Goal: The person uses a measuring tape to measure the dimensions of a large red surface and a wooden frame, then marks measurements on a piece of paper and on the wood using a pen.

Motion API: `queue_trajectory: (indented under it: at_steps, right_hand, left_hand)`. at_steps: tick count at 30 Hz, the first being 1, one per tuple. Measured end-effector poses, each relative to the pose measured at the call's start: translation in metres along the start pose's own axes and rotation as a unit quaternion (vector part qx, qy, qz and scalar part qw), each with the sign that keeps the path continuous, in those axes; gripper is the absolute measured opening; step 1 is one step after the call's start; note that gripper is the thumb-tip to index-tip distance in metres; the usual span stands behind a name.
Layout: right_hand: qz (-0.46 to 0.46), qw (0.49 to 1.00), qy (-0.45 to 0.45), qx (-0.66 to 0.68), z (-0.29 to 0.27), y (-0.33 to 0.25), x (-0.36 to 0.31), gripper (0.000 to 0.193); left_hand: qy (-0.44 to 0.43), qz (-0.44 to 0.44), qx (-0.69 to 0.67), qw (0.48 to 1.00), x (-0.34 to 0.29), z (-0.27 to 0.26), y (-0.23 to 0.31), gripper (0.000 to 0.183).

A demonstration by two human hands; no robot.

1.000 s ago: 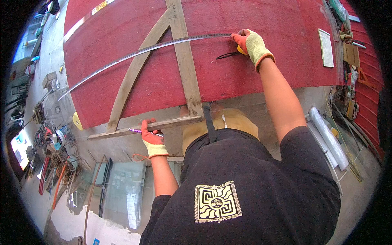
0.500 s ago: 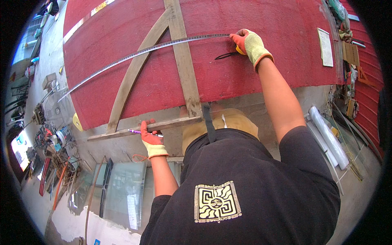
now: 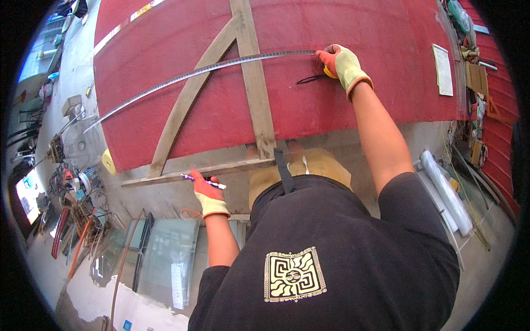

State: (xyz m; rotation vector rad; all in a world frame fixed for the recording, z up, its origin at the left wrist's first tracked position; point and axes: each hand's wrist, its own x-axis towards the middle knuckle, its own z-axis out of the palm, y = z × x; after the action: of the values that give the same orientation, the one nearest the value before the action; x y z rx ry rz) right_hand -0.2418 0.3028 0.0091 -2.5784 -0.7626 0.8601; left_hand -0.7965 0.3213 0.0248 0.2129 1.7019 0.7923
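Note:
My right hand (image 3: pixel 341 65), in a red and yellow work glove, is closed around a tape measure (image 3: pixel 329 72) with a yellow case, mostly hidden by the fingers. Its long blade (image 3: pixel 187 74) stretches left over the red tabletop (image 3: pixel 309 105) and past the table's left side. A black wrist loop (image 3: pixel 310 80) hangs from the case. My left hand (image 3: pixel 208 196), gloved alike, holds a purple and white pen (image 3: pixel 203 181) just in front of a wooden T-square (image 3: pixel 255 99). The T-square has a diagonal brace (image 3: pixel 190 99), and its crosspiece (image 3: pixel 232 167) lies along the table's near edge; the blade crosses above it.
A paper sheet (image 3: pixel 442 70) lies on the table's right part. Glass panes (image 3: pixel 165 259) lean at lower left, near a cluttered heap of tools (image 3: pixel 83 193). Plastic-wrapped rolls (image 3: pixel 446 190) stand on the right. A yellow object (image 3: pixel 109 161) sits by the table's left corner.
My left hand has dropped slightly away from the crosspiece, with the pen still in it. The right hand keeps hold of the tape measure. The whole view has shifted a little.

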Motion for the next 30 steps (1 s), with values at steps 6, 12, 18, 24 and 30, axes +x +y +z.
queue_trajectory:
  at_steps: [6,12,18,24,30]
  right_hand:
    - [0.015,1.0,-0.01,0.009,-0.009,-0.012,-0.009,0.05]
    - [0.016,1.0,-0.018,-0.004,-0.011,-0.015,-0.009,0.051]
    - [0.006,0.999,-0.033,0.005,-0.009,-0.009,-0.004,0.052]
    - [-0.006,1.0,-0.019,0.007,-0.007,-0.008,-0.004,0.052]
    - [0.0,0.999,-0.028,0.021,-0.008,-0.006,0.0,0.051]
  left_hand:
    - [0.092,0.029,0.034,0.995,-0.02,-0.008,-0.003,0.046]
    - [0.028,-0.021,-0.023,0.999,0.007,-0.026,-0.005,0.025]
    - [0.091,-0.066,0.002,0.994,-0.004,-0.006,0.016,0.029]
    - [0.032,-0.061,0.006,0.998,-0.026,-0.003,0.029,0.035]
    - [0.05,-0.07,-0.028,0.996,-0.021,-0.004,0.026,0.027]
